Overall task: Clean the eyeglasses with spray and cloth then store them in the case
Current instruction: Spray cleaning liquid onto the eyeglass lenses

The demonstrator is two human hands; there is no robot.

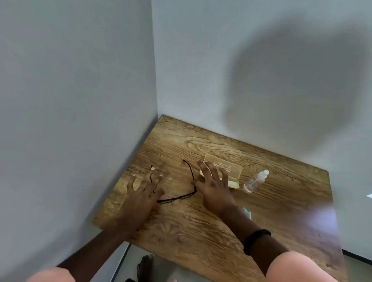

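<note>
Now, the wooden table fills the corner, and lying on it are the eyeglasses, dark-framed, arms unfolded and pointing away from the person. The left hand is spread wide over the glasses' left arm, fingers splayed and straight, gripping nothing; whether the fingertips touch the frame is lost in blur. The right hand sits just right of the glasses, flat and relaxed, fingers stretched across the near edge of the case, thumb close by the right hinge, nothing grasped. That yellowish case sits just right of the glasses' right arm. Farther right of the glasses, beyond the case, the clear spray bottle lies on its side. A pale corner of cloth peeks out beside the right forearm, to the glasses' right.
</note>
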